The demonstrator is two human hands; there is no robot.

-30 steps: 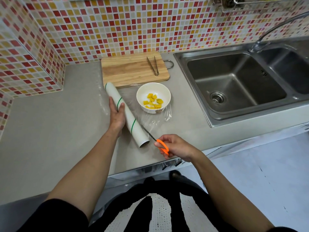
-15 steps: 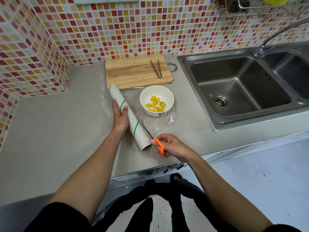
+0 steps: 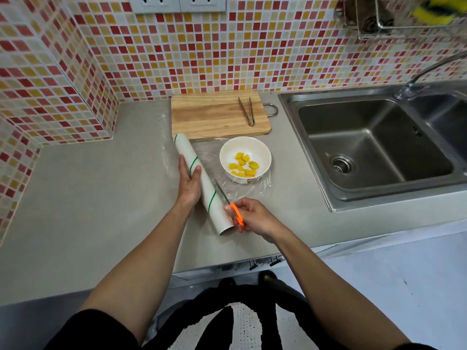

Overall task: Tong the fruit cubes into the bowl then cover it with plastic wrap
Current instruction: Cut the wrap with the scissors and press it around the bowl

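A white bowl (image 3: pixel 245 150) with several yellow fruit cubes (image 3: pixel 243 164) stands on a pulled-out sheet of clear plastic wrap (image 3: pixel 249 190). The white wrap roll (image 3: pixel 202 184) with green stripes lies on the counter left of the bowl. My left hand (image 3: pixel 189 181) presses down on the roll's middle. My right hand (image 3: pixel 249 215) grips orange-handled scissors (image 3: pixel 228 202), whose blades point up along the roll's right side into the sheet. Metal tongs (image 3: pixel 247 111) rest on the wooden cutting board (image 3: pixel 214 114) behind the bowl.
A steel double sink (image 3: pixel 374 145) with a faucet (image 3: pixel 424 74) fills the right side. Mosaic tile walls close the back and left. The grey counter (image 3: pixel 96 198) stretches left of the roll. A wire rack (image 3: pixel 409 13) hangs at the top right.
My right hand has pushed the scissors forward along the roll's edge, toward the bowl. The left hand stays on the roll. The camera has tilted up slightly.
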